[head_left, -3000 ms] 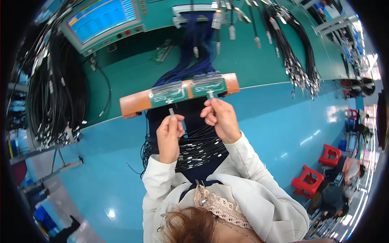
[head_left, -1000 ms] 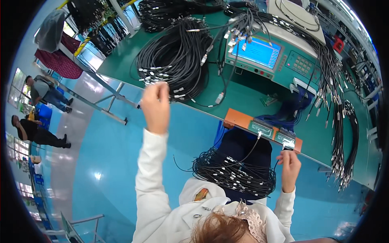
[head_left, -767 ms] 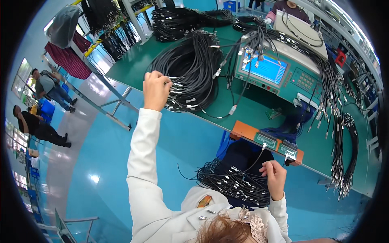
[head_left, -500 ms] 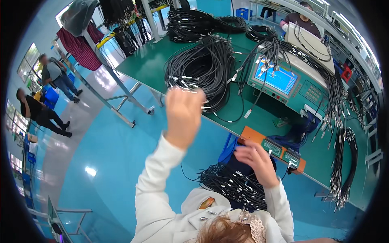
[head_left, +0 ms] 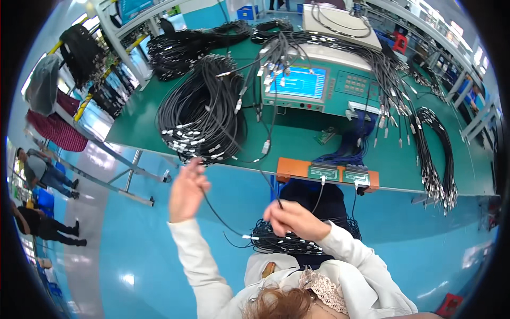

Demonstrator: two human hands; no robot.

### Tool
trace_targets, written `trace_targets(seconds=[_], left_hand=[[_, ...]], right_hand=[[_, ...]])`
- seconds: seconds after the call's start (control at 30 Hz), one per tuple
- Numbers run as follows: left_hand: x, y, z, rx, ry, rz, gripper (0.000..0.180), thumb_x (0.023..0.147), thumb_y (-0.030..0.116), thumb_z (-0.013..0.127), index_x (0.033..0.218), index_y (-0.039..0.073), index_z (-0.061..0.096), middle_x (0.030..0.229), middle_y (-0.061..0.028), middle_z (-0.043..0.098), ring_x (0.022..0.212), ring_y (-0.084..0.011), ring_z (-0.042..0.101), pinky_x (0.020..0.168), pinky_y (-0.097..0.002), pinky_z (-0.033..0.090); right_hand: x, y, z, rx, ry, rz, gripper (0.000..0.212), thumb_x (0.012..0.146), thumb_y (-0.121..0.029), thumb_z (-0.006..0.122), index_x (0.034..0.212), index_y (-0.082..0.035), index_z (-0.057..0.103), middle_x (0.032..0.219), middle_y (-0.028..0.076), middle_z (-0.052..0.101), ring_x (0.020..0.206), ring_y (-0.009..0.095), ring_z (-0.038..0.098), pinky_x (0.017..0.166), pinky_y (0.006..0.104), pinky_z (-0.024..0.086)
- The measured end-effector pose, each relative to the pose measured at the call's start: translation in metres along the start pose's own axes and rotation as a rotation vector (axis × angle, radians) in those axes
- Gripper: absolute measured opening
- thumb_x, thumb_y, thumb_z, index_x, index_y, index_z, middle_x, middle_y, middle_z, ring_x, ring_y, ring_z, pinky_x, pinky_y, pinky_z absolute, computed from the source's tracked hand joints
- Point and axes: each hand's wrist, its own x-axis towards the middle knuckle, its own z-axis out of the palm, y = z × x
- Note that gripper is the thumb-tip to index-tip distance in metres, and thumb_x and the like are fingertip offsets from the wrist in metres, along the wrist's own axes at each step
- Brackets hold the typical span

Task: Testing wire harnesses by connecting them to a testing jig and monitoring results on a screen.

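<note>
My left hand [head_left: 188,191] is raised at the table's front edge, just below the large coil of black cables [head_left: 204,106] with white connector ends. Its fingers are curled and slightly blurred; a black cable [head_left: 219,217] runs from them down to a white connector near my lap. Further right, my right hand [head_left: 297,219] is closed, its fingertips pinching a black cable [head_left: 279,198] that rises toward the table edge. Beneath it, a bundle of black cables [head_left: 287,244] lies across my lap. Beside my right hand is an orange fixture [head_left: 295,167] with two green connector boards, white plugs in them.
A bench tester [head_left: 353,85] with a lit blue screen stands on the green table [head_left: 138,125]. Cable bundles hang over its right side [head_left: 438,154] and lie at the back left [head_left: 178,50]. A wheeled rack [head_left: 130,175] and two people stand at the left.
My view has turned, moving the table leftward in the picture. My left hand has lowered away from the coil. My right hand has moved left from the orange fixture and now pinches a cable.
</note>
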Motion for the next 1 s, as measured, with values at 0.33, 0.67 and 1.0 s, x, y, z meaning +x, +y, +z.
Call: trace_targets(seconds=[0.33, 0.67, 1.0], left_hand=[[-0.075, 0.129, -0.049, -0.07, -0.005, 0.495, 0.021, 0.098, 0.008, 0.039, 0.115, -0.004, 0.045, 0.071, -0.0013, 0.03, 0.052, -0.008, 0.024, 0.047, -0.0221, 0.022], [-0.092, 0.063, -0.072, 0.186, 0.443, 0.232, 0.016, 0.097, 0.019, 0.047, 0.097, 0.004, 0.053, 0.058, 0.0046, 0.024, 0.046, -0.005, 0.02, 0.041, -0.0224, 0.017], [0.005, -0.273, 0.099, 1.345, -0.226, 0.153, 0.028, 0.096, 0.018, 0.041, 0.097, -0.001, 0.061, 0.076, -0.011, 0.067, 0.064, -0.0256, 0.06, 0.06, -0.0346, 0.045]], right_hand=[[-0.234, 0.028, -0.077, 0.384, 1.079, -0.624, 0.025, 0.098, -0.026, 0.045, 0.101, -0.002, 0.05, 0.059, -0.002, 0.037, 0.046, 0.01, 0.036, 0.046, 0.0235, 0.04], [-0.332, 0.019, -0.157, 0.016, 1.533, -0.719, 0.024, 0.097, -0.023, 0.048, 0.107, -0.002, 0.054, 0.062, -0.005, 0.032, 0.05, 0.004, 0.024, 0.043, 0.0209, 0.021], [-0.106, 0.031, -0.13, -0.76, 1.311, -0.167, 0.025, 0.092, -0.019, 0.049, 0.086, 0.0, 0.064, 0.062, 0.01, 0.064, 0.053, 0.013, 0.058, 0.05, 0.0272, 0.042]])
